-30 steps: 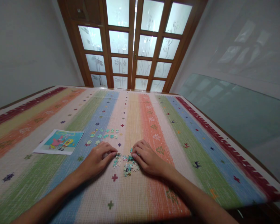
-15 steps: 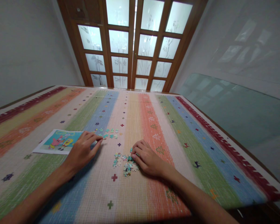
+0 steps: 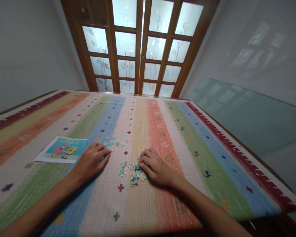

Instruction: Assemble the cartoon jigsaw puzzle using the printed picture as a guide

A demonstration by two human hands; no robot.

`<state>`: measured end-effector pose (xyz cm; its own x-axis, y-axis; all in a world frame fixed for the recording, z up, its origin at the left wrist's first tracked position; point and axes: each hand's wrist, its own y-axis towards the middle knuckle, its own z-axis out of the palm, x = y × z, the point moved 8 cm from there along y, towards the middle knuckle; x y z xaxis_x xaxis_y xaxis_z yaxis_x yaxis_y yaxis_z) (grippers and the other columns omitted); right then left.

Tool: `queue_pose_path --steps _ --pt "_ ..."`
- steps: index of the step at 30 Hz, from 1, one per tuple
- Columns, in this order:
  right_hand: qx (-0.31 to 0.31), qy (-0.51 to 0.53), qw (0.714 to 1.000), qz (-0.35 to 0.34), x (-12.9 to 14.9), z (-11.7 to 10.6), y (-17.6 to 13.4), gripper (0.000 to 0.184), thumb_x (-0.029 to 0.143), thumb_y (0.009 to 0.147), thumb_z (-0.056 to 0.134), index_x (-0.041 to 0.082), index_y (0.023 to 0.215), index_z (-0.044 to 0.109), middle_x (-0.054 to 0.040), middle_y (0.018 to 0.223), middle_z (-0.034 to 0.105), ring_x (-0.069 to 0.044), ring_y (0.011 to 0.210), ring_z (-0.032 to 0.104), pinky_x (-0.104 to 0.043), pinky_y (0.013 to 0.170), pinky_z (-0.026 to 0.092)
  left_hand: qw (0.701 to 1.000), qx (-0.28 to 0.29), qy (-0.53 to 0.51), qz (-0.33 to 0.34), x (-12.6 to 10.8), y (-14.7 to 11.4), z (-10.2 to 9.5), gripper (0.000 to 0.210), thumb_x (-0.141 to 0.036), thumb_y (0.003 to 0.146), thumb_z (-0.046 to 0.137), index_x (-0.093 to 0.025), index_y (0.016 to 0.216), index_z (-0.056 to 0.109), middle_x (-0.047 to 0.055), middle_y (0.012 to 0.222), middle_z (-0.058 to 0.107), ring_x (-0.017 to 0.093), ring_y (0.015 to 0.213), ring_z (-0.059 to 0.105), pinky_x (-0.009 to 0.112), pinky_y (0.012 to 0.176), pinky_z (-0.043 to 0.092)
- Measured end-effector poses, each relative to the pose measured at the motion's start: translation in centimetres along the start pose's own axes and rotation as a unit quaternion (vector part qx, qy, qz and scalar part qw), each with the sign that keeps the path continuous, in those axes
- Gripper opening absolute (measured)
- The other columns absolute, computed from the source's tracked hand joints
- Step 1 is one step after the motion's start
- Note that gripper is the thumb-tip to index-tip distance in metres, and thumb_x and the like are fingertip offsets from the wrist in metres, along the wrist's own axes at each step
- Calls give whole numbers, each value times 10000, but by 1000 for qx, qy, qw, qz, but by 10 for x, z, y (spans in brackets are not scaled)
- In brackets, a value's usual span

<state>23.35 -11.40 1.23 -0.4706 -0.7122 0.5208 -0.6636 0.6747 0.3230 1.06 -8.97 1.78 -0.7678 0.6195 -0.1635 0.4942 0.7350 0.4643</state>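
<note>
The person's left hand (image 3: 91, 160): fingertips narrowed at a pale piece (image 3: 112, 150); grip unclear. Beyond it: spaced puzzle pieces (image 3: 111, 144), apparently laid out. Right hand (image 3: 156, 168): fingers curled (hold cannot be told). Between both hands: a heap of pieces (image 3: 134, 180), seemingly left to sort.

Here on the tablecloth (image 3: 143, 210), the jigsaw pile (image 3: 135, 178) lies just left of the right hand (image 3: 156, 168); laid-out puzzle pieces (image 3: 111, 144) sit beyond the left hand (image 3: 94, 160), the printed picture (image 3: 64, 149) left of it, glazed doors (image 3: 139, 65) behind!
</note>
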Motion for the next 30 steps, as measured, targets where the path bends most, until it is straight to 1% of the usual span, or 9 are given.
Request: queue_pose_path --steps 4,7,9,12,14,16,20,25,30 --pt "-5 14 1000 7 0 -2 0 225 242 1050 461 187 907 625 -96 1007 629 -238 1022 525 -406 947 428 1000 6 -10 -14 -2 1 -3 292 -318 1010 483 -212 938 745 47 836 685 233 830 594 427 889 514" --pt "-14 27 999 18 -2 -3 0 208 240 1041 467 187 910 620 -92 999 629 -237 1016 529 -403 940 430 999 8 -39 -26 -12 2 -6 285 -330 1016 483 -208 946 731 45 849 686 232 852 594 412 865 512" --pt "-18 33 999 23 -3 -4 0 210 246 1044 458 186 912 610 -88 985 625 -232 992 529 -403 934 429 997 21 -74 -20 -26 3 -5 265 -335 1014 502 -209 964 729 48 869 690 234 877 597 409 855 510" --pt "-15 40 999 32 -3 -5 1 214 256 1054 443 193 912 590 -79 972 620 -224 969 529 -400 927 430 988 50 -143 8 -55 4 -1 225 -336 1015 536 -214 1022 725 51 900 692 226 886 609 402 851 510" --pt "-13 47 998 35 -3 -6 1 206 264 1056 443 199 915 578 -75 975 619 -221 970 528 -396 925 431 981 53 -186 10 -71 5 2 211 -355 1020 558 -217 1068 710 57 927 694 225 904 621 386 834 515" --pt "-13 53 998 31 -2 -6 1 200 268 1058 441 204 919 569 -72 981 619 -221 974 527 -395 925 431 974 49 -220 -1 -81 7 4 194 -362 1019 583 -214 1079 692 57 931 695 218 901 631 374 820 517" --pt "-12 62 998 16 0 -6 1 187 264 1054 447 206 918 561 -64 964 614 -221 970 527 -399 939 422 965 40 -256 -26 -88 10 11 148 -318 1021 577 -206 1021 674 43 866 680 197 817 630 350 754 515" --pt "0 54 998 13 2 -3 0 173 252 1044 455 209 912 558 -66 970 610 -224 993 530 -398 945 429 960 64 -271 -35 -91 11 17 151 -276 1010 541 -212 948 663 40 838 666 195 812 611 348 742 502" --pt "7 56 998 17 6 -3 1 155 246 1034 474 216 918 573 -66 975 626 -223 1003 539 -400 955 441 955 83 -281 -42 -93 12 15 158 -264 990 534 -211 880 635 35 810 653 186 782 599 331 723 492"
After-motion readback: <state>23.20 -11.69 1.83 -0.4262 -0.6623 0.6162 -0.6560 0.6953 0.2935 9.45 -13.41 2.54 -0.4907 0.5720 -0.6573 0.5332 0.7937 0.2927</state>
